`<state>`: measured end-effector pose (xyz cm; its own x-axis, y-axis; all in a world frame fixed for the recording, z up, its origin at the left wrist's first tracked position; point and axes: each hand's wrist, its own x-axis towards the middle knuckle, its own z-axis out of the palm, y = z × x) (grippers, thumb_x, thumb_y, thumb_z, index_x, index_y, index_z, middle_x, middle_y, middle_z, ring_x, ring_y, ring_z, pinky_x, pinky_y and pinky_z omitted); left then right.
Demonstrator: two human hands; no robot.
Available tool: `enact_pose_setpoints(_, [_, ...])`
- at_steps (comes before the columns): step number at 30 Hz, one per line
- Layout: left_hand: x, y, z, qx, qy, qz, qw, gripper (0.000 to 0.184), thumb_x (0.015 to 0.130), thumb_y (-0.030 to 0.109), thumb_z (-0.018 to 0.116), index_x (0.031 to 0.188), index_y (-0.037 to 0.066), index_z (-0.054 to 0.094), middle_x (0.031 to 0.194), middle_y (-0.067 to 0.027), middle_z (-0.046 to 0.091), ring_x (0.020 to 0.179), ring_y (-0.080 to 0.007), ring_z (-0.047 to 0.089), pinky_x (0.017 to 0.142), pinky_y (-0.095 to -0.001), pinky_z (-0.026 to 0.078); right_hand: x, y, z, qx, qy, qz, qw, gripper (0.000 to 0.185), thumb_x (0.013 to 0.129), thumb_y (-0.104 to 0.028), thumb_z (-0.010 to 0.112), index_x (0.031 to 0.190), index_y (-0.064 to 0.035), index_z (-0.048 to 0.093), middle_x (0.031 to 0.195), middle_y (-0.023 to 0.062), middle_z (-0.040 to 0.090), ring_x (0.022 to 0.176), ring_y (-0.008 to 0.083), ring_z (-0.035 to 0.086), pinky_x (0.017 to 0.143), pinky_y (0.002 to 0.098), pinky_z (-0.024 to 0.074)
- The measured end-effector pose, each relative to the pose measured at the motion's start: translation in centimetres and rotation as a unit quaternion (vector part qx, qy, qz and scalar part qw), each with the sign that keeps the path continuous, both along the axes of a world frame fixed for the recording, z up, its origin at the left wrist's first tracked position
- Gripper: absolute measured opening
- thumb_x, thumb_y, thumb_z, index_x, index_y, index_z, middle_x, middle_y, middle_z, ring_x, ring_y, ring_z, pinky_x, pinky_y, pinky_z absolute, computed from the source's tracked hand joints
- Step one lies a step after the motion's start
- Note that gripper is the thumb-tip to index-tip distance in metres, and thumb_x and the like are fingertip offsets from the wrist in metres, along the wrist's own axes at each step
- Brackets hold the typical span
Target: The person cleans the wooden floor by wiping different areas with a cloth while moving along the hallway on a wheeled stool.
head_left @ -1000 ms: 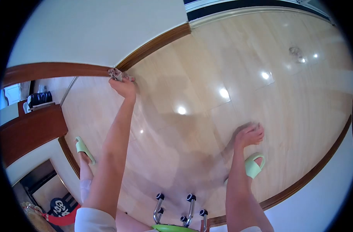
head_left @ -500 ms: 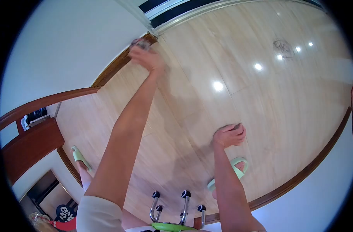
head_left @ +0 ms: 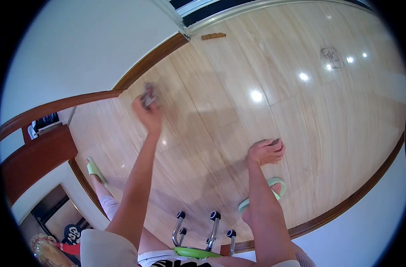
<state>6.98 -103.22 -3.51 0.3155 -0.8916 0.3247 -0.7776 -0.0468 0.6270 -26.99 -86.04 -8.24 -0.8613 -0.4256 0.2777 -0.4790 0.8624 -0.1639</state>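
Crumpled greyish cloth (head_left: 148, 98) | pinched in left hand (head_left: 148, 116), blurred | near wooden baseboard (head_left: 150, 60), apart from it, over wood-look floor (head_left: 300, 120) | long axis roughly along left forearm (head_left: 140, 178) | left hand nearer; right hand (head_left: 266, 153) well apart, fingers curled, cannot tell whether gripping anything
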Motion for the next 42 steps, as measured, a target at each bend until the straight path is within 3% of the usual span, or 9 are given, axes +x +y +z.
enact_pose_setpoints(4, [7.7, 2.3, -0.4, 0.118, -0.181, 0.203, 0.955, 0.049, 0.079, 0.002, 0.057, 0.127, 0.0, 0.052, 0.115, -0.0239, 0.052, 0.102, -0.0411, 0.055, 0.087, -0.0471, 0.048, 0.0, 0.3, -0.2, -0.013, 0.0, 0.021, 1.0, 0.037, 0.098, -0.03, 0.049, 0.128, -0.009, 0.05, 0.136, 0.0141, 0.045, 0.122, 0.0367, 0.043, 0.096, 0.0548, 0.0356])
enact_pose_setpoints(9, [-0.6, -2.6, -2.8, 0.107, -0.251, 0.12, 0.954, 0.037, 0.072, 0.002, 0.062, 0.107, 0.012, 0.071, 0.087, -0.0176, 0.063, 0.083, -0.0389, 0.064, 0.071, -0.0507, 0.051, -0.2, 0.2, -0.4, -0.003, 0.0, 0.007, 1.0, 0.038, 0.096, -0.028, 0.049, 0.128, -0.0084, 0.05, 0.137, 0.0146, 0.044, 0.122, 0.0367, 0.043, 0.097, 0.0549, 0.035])
enact_pose_setpoints(15, [-18.8, -3.5, -0.7, 0.138, 0.016, -0.204, 0.969, 0.045, 0.075, 0.0, 0.061, 0.119, 0.009, 0.068, 0.102, -0.0188, 0.061, 0.098, -0.0373, 0.06, 0.088, -0.0451, 0.049, -0.2, 0.3, -0.8, -0.01, 0.023, 0.008, 1.0, 0.037, 0.095, -0.027, 0.05, 0.128, -0.0103, 0.05, 0.135, 0.0122, 0.044, 0.118, 0.0356, 0.044, 0.095, 0.0538, 0.0356])
enact_pose_setpoints(18, [-19.3, -1.7, 2.1, 0.085, 0.084, -0.162, 0.979, 0.044, 0.078, -0.003, 0.061, 0.12, 0.007, 0.066, 0.105, -0.0185, 0.056, 0.097, -0.0369, 0.059, 0.088, -0.0445, 0.049, 0.3, -0.1, -0.4, -0.004, 0.002, -0.004, 1.0, 0.035, 0.095, -0.027, 0.05, 0.126, -0.0112, 0.051, 0.133, 0.0107, 0.044, 0.117, 0.035, 0.044, 0.094, 0.053, 0.0357])
enact_pose_setpoints(22, [-4.4, 0.3, -0.3, 0.02, 0.11, 0.045, 0.993, 0.044, 0.077, 0.001, 0.061, 0.121, 0.001, 0.062, 0.103, -0.0183, 0.058, 0.094, -0.0345, 0.058, 0.082, -0.0432, 0.049, 0.2, 0.1, -0.4, 0.012, 0.002, -0.012, 1.0, 0.033, 0.096, -0.027, 0.051, 0.124, -0.0115, 0.052, 0.133, 0.0098, 0.044, 0.118, 0.0344, 0.044, 0.093, 0.052, 0.0356])
enact_pose_setpoints(25, [10.7, 1.9, -2.1, 0.008, -0.233, 0.173, 0.957, 0.04, 0.079, 0.008, 0.06, 0.118, -0.001, 0.062, 0.101, -0.0226, 0.065, 0.091, -0.0393, 0.059, 0.081, -0.049, 0.048, -0.2, 0.2, -0.8, 0.005, -0.001, -0.008, 1.0, 0.033, 0.096, -0.028, 0.05, 0.125, -0.0114, 0.052, 0.133, 0.0103, 0.044, 0.119, 0.0346, 0.043, 0.094, 0.0526, 0.0352])
enact_pose_setpoints(27, [14.8, 1.2, -2.1, 0.177, -0.161, 0.301, 0.923, 0.038, 0.08, 0.01, 0.06, 0.116, -0.002, 0.062, 0.102, -0.0252, 0.063, 0.092, -0.041, 0.061, 0.081, -0.0514, 0.049, -0.3, 0.3, -0.8, 0.005, 0.008, 0.004, 1.0, 0.034, 0.096, -0.029, 0.049, 0.125, -0.011, 0.052, 0.134, 0.0109, 0.044, 0.119, 0.035, 0.043, 0.094, 0.0532, 0.0349])
enact_pose_setpoints(34, [-0.5, -8.9, -5.2, 0.093, -0.211, 0.168, 0.958, 0.052, 0.078, 0.017, 0.066, 0.129, 0.011, 0.065, 0.097, -0.0201, 0.063, 0.094, -0.0383, 0.062, 0.083, -0.0479, 0.05, -0.1, 0.1, -0.6, 0.013, -0.002, -0.002, 1.0, 0.037, 0.098, -0.031, 0.047, 0.127, -0.0093, 0.051, 0.137, 0.0136, 0.042, 0.121, 0.0361, 0.042, 0.097, 0.0543, 0.0339])
enact_pose_setpoints(42, [-22.6, -8.4, -2.1, 0.092, 0.007, -0.184, 0.979, 0.035, 0.079, 0.009, 0.068, 0.113, 0.001, 0.065, 0.101, -0.0179, 0.061, 0.095, -0.0366, 0.06, 0.082, -0.045, 0.051, -0.1, 0.3, -0.4, -0.004, -0.009, 0.012, 1.0, 0.039, 0.097, -0.032, 0.048, 0.128, -0.0085, 0.05, 0.137, 0.0147, 0.042, 0.122, 0.0373, 0.042, 0.097, 0.0553, 0.0345])
